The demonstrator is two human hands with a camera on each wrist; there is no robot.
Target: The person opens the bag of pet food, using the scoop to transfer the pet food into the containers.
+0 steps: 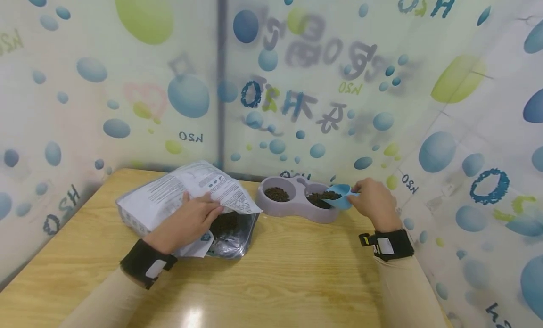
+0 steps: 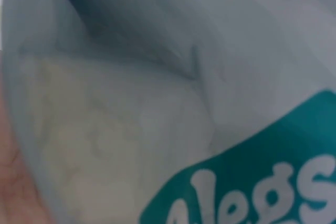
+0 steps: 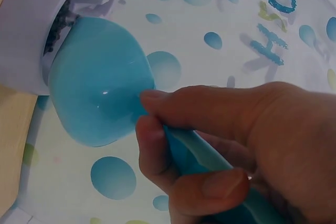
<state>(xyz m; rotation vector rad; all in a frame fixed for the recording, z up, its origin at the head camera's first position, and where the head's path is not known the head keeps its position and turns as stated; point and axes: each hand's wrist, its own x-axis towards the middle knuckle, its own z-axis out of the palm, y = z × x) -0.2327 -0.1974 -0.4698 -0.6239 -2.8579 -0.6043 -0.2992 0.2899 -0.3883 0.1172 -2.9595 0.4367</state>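
A light blue scoop is gripped by its handle in my right hand. The scoop holds dark brown pellets and tips over the right bowl of a grey double pet bowl. In the right wrist view, thumb and fingers wrap the scoop's handle, and its rounded underside faces the camera. On the left, my left hand holds the upper layer of a white printed pet food bag near its mouth; some fingertips are hidden. Pellets show inside the silvery lining.
Both bowls contain pellets. Bag and double bowl stand side by side on a wooden table. Behind and to the right rises a pale curtain with blue and green spots, close to my right hand.
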